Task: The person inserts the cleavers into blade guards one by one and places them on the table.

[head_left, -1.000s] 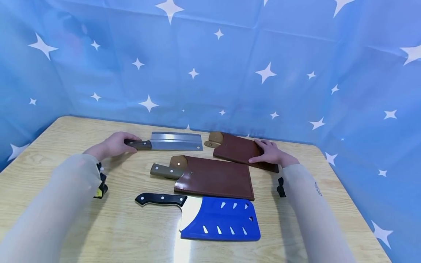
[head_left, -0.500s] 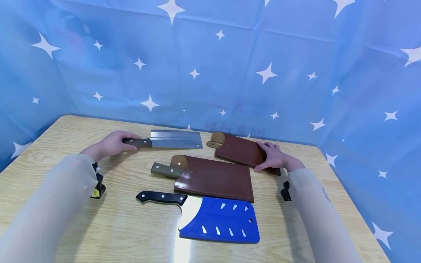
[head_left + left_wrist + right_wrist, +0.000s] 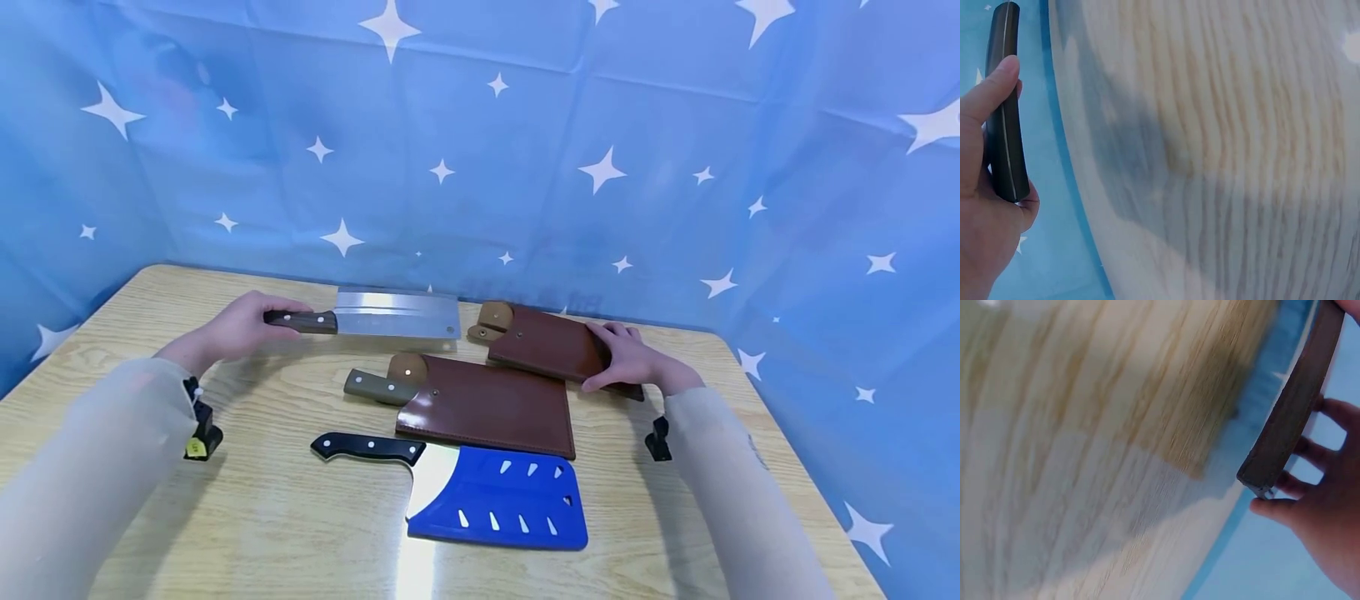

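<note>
In the head view my left hand (image 3: 242,325) grips the dark wooden handle of a bare cleaver (image 3: 397,315). Its rectangular steel blade points right, close over the back of the table, and casts a shadow underneath. The left wrist view shows the thumb lying along the handle (image 3: 1007,147), fingers wrapped behind. At the back right, my right hand (image 3: 632,362) holds the closed end of a brown leather knife sheath (image 3: 547,340), thumb at the near edge and fingers across the far one. The sheath's tan snap strap (image 3: 486,333) faces the cleaver. In the right wrist view, fingers pinch the sheath (image 3: 1291,406).
A second cleaver, in a larger brown leather sheath (image 3: 495,408), lies mid-table with its olive handle (image 3: 375,386) pointing left. In front of it is a black-handled cleaver (image 3: 367,447) in a blue plastic blade cover (image 3: 502,500). A star-patterned blue curtain (image 3: 480,167) hangs behind the wooden table (image 3: 262,517).
My left hand has moved slightly left and back, raising the cleaver a little. The right hand has slid a little to the right along the sheath, which has barely shifted.
</note>
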`<state>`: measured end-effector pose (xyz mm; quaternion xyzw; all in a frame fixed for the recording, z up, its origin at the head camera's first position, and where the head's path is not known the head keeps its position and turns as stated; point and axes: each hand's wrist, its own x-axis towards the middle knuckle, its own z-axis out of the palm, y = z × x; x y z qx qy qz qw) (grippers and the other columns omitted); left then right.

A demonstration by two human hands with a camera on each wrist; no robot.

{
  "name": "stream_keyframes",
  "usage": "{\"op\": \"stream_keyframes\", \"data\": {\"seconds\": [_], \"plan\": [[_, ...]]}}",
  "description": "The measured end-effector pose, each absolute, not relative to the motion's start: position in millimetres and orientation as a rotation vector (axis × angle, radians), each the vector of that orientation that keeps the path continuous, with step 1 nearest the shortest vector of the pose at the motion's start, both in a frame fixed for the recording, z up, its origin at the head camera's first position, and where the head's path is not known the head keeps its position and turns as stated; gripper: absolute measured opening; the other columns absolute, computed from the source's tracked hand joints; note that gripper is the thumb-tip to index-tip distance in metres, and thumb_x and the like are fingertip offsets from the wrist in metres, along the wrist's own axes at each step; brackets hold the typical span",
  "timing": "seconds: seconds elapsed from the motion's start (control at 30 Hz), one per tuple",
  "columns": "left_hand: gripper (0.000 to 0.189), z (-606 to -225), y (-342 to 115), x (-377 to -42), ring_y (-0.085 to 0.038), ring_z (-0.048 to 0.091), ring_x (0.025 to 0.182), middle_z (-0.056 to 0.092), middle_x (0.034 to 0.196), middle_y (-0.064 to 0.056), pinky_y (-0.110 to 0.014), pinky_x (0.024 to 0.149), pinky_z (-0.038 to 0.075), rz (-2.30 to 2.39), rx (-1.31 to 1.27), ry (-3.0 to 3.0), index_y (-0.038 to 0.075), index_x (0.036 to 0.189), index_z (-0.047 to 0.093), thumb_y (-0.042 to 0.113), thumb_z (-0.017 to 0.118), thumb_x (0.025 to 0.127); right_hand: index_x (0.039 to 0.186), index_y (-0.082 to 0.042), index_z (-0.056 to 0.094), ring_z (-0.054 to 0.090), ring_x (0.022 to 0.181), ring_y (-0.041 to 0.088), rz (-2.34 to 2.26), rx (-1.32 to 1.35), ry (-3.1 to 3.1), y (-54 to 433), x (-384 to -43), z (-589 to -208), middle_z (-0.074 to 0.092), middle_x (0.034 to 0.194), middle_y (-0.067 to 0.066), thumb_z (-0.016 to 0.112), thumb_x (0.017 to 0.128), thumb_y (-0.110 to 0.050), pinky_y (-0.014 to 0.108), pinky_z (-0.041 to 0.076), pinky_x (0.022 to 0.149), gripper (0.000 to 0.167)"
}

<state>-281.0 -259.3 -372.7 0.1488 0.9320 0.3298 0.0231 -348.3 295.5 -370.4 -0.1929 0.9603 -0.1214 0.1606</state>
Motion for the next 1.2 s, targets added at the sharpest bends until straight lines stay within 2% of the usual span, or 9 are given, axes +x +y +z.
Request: {"op": "stream_keyframes", "data": {"seconds": [0.13,0.57,0.9,1.2], "plan": [[0.039,-369,-255,-284,-0.025,0.058,0.094,0.065,0.115,-0.019,-0.035,0.081,0.041,0.999,0.493,2.930,0.005,0.121,0.062,0.009,0.070,0.083,0.151,-0.009,0.013,0.012,0.131,0.048,-0.351,-0.566,2.739,294,-346,-370,0.011,0.150,0.026,0.077,0.067,-0.054,0.068,0.026,0.098,0.115],[0.037,-362,-237,-288,-0.026,0.059,0.093,0.064,0.116,-0.021,-0.035,0.078,0.044,1.002,0.567,2.938,0.001,0.118,0.063,0.004,0.070,0.081,0.151,-0.009,0.014,0.010,0.133,0.047,-0.392,-0.640,2.737,277,-342,-362,0.012,0.151,0.025,0.078,0.066,-0.051,0.067,0.025,0.100,0.114],[0.037,-362,-234,-288,-0.020,0.060,0.086,0.065,0.114,-0.022,-0.025,0.071,0.045,0.980,0.634,2.929,0.000,0.116,0.065,0.002,0.071,0.080,0.151,-0.011,0.015,0.011,0.133,0.046,-0.386,-0.676,2.750,273,-339,-358,0.014,0.150,0.024,0.079,0.066,-0.051,0.066,0.026,0.100,0.113],[0.037,-362,-233,-286,-0.024,0.061,0.093,0.064,0.116,-0.023,-0.026,0.073,0.046,0.979,0.620,2.924,-0.001,0.117,0.064,0.002,0.070,0.080,0.150,-0.011,0.016,0.013,0.133,0.044,-0.368,-0.645,2.771,275,-335,-357,0.016,0.150,0.022,0.079,0.065,-0.052,0.065,0.028,0.099,0.113]]}}
